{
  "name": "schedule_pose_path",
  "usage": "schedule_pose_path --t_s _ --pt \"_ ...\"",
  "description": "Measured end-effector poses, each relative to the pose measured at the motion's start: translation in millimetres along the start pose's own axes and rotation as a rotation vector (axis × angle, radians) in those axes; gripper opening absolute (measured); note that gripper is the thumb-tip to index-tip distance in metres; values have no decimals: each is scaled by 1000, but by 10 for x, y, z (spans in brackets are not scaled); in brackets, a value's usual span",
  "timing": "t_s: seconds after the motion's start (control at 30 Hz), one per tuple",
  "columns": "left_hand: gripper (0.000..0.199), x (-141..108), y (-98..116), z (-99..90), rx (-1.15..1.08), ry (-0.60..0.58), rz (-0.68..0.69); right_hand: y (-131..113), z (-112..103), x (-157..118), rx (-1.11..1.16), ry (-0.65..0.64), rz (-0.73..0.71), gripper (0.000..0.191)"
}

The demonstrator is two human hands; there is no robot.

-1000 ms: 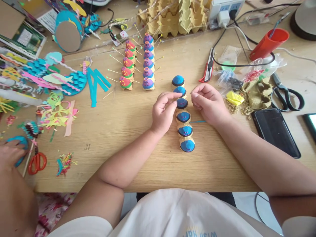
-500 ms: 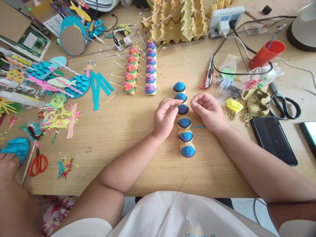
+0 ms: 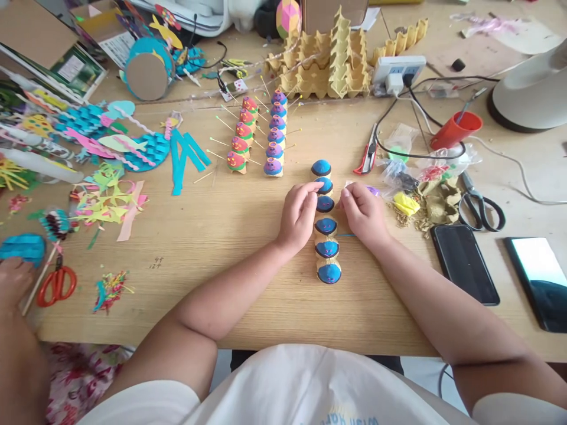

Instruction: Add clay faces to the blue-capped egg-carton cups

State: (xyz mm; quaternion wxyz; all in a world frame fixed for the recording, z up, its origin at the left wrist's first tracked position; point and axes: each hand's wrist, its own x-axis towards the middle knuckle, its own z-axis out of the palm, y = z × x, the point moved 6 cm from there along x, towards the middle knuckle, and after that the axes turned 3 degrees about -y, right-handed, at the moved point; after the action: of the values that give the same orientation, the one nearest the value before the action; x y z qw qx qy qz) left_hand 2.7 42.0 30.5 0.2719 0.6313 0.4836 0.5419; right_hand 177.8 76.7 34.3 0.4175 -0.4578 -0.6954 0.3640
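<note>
A strip of egg-carton cups (image 3: 326,226) capped with blue clay and edged in a dark rim runs front to back before me. The nearer cups carry tiny pink face marks. My left hand (image 3: 299,215) is beside its left edge, fingers curled and thumb near the index finger, whose tip reaches the second cup from the back. Across the strip, my right hand (image 3: 364,213) is closed in a pinch; whatever lies in either pinch is too small to make out. Beyond my right hand shows a bit of purple clay (image 3: 372,190), and a thin blue stick (image 3: 346,235) lies beside the strip.
Two finished-looking carton caterpillars (image 3: 241,144) (image 3: 274,150) with pins stand farther back. At right are a utility knife (image 3: 367,150), black scissors (image 3: 481,206) and a phone (image 3: 465,262). Another person's hand (image 3: 15,283) is at far left, near red-handled scissors (image 3: 57,286).
My view has shifted slightly. My right hand has drawn its fingers in a little beside the strip, and the left fingertips now reach the second cup. The purple clay shows more.
</note>
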Motion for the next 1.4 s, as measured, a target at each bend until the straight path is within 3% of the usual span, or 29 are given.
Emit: schedule_pose_path --t_s 0.37,0.63,1.0,1.4 --pt "53 -6 -162 16 -129 43 -135 68 -19 20 43 23 24 58" --pt "56 -21 -193 33 -169 16 -188 128 -1 31 94 27 64 41" --pt "59 -3 -240 24 -197 31 -218 120 17 55 59 45 38 9" --pt "57 46 -343 35 -205 27 -179 39 2 81 46 63 25 9"
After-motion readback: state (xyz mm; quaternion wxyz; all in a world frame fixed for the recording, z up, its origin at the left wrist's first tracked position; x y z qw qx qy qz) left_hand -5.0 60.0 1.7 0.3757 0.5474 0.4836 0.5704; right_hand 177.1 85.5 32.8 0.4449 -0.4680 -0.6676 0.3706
